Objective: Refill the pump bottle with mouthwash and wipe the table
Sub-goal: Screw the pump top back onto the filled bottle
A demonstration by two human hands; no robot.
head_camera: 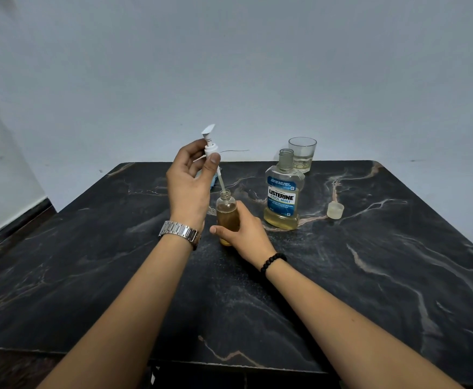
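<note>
A small clear pump bottle [226, 213] with amber liquid stands mid-table, gripped low on its body by my right hand [243, 234]. My left hand [190, 181] pinches the white pump head [210, 144] above it; the pump's dip tube [222, 183] slants down with its tip in the bottle's open neck. The mouthwash bottle [283, 197], labelled Listerine Cool Mint, stands uncapped just right of the pump bottle, about a quarter full of yellowish liquid. Its translucent cap [335, 210] lies on the table further right.
A drinking glass [302, 154] with a little liquid stands behind the mouthwash bottle near the black marble table's far edge [342, 162]. A bit of blue cloth [214, 181] shows behind my left hand. A grey wall backs the table.
</note>
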